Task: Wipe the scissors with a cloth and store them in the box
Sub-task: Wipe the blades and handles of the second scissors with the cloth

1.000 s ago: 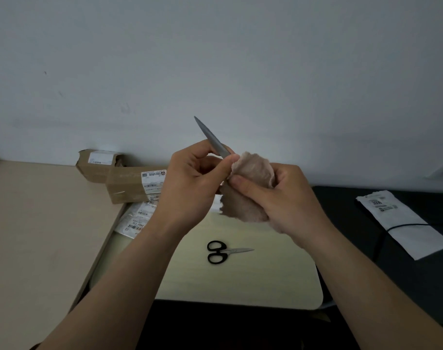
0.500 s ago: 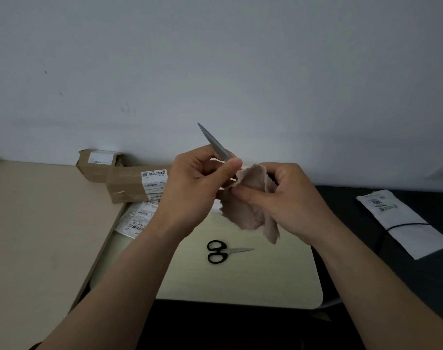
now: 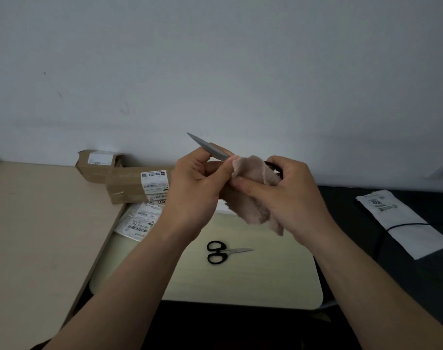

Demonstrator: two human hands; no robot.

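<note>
My left hand pinches a pair of grey-bladed scissors held up in the air, their closed blades pointing up and to the left. My right hand grips a crumpled beige cloth wrapped around the lower part of the blades. A bit of the black handle shows above the cloth by my right fingers. A second, small pair of black-handled scissors lies on the pale table below my hands. Two brown cardboard boxes lie at the back left.
Labelled white paper lies under the nearer box. A wooden table stands on the left. On the right, a dark surface carries a white package with a black cord across it. A wall rises close behind.
The blade tip has dropped and swung slightly left. My right hand has brought the cloth back up against the base of the blades after letting it hang lower.
</note>
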